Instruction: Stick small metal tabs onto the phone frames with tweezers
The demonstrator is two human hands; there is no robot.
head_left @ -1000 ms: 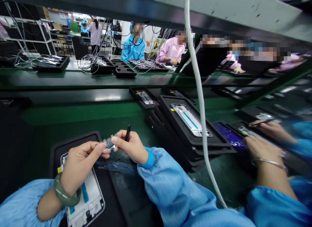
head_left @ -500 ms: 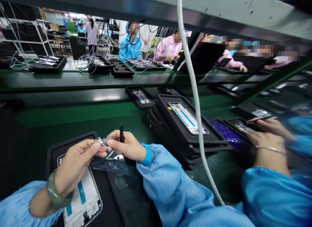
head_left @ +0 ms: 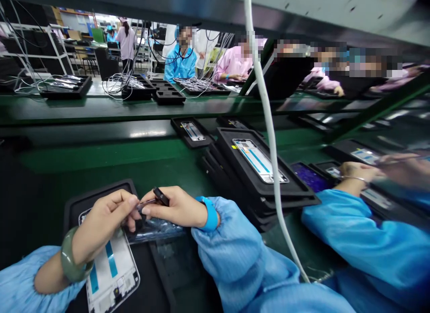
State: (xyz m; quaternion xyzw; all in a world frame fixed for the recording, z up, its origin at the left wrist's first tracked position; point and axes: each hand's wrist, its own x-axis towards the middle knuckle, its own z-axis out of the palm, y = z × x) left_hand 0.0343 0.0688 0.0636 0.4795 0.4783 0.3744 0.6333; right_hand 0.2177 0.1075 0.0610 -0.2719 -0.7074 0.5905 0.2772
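My left hand (head_left: pixel 104 219) is closed in a pinch, and the small thing at its fingertips is too hidden to name. In my right hand (head_left: pixel 183 207) are tweezers with a black end (head_left: pixel 161 196); their thin metal part points left to the left fingertips. Both hands meet above a white phone frame (head_left: pixel 126 268) with blue strips, which lies in a black tray (head_left: pixel 152 281) and is partly covered by my left hand and wrist. A clear plastic bag (head_left: pixel 159 232) rests just below my right hand, at the tray's edge.
Stacked black trays (head_left: pixel 231 187) stand to the right, the top one carrying another phone frame (head_left: pixel 258 160). A white cable (head_left: pixel 268 120) hangs down in front. At far right a co-worker's hand (head_left: pixel 359 174) works over trays. A smaller tray (head_left: pixel 191 140) sits farther back.
The black end of the tweezers has tipped from upright to slanting, and their metal part now shows. The clear strip and white wire between my fingers are no longer visible. The co-worker's arms have shifted.
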